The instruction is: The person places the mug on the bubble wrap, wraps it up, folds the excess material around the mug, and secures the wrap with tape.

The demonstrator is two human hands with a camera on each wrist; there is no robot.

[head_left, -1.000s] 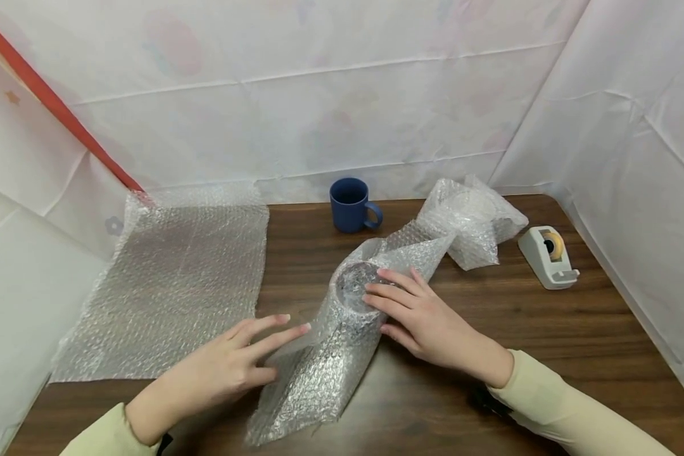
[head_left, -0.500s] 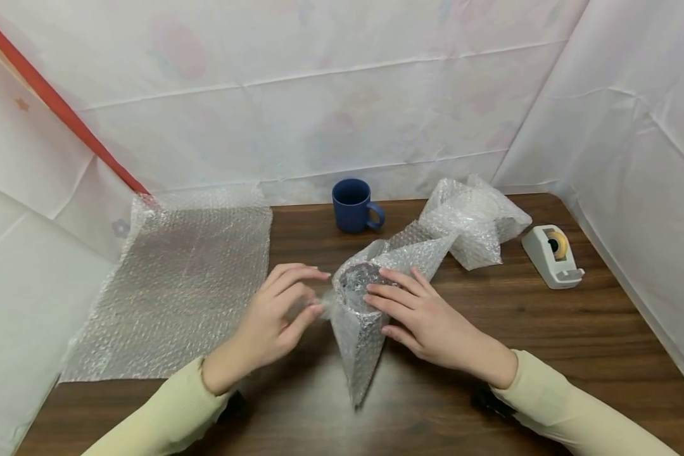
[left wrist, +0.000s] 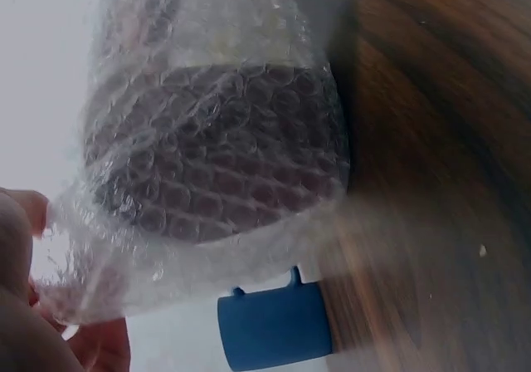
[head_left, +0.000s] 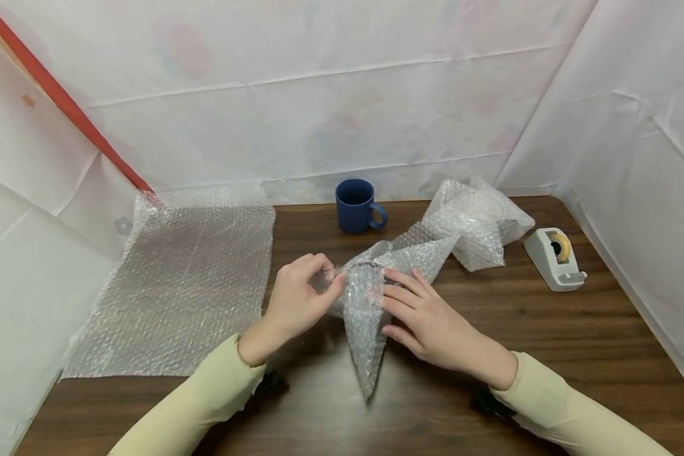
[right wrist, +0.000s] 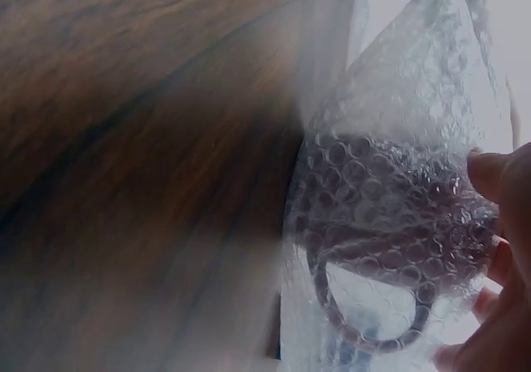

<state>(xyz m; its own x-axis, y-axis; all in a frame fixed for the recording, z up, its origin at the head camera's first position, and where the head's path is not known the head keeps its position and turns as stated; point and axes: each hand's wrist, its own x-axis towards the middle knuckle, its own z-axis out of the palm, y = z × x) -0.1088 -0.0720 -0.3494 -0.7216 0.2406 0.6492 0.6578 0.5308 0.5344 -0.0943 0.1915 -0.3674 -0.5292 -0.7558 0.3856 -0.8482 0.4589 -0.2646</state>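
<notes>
A dark mug (right wrist: 377, 260) with a loop handle shows through the bubble wrap (head_left: 359, 310) around it, standing at the middle of the table. My left hand (head_left: 299, 294) pinches one edge of that wrap between thumb and fingers, at the mug's upper left. Part of the sheet lies folded across the mug's mouth, and a pointed corner hangs toward me. My right hand (head_left: 424, 316) rests on the wrapped mug, its fairly straight fingers over the rim and the thumb against the near side. In the left wrist view, the wrapped mug's side (left wrist: 224, 156) appears dark behind the bubbles.
A blue mug (head_left: 354, 206) stands behind, its handle to the right. A bubble-wrapped bundle (head_left: 470, 221) sits at back right, close to a white tape dispenser (head_left: 554, 259). One flat bubble wrap sheet (head_left: 182, 291) covers the table's left part. White cloth (head_left: 296, 95) hangs behind.
My left hand has lifted the near left flap of bubble wrap and brought it up and right, over the mug's mouth. The right hand has stayed on the mug.
</notes>
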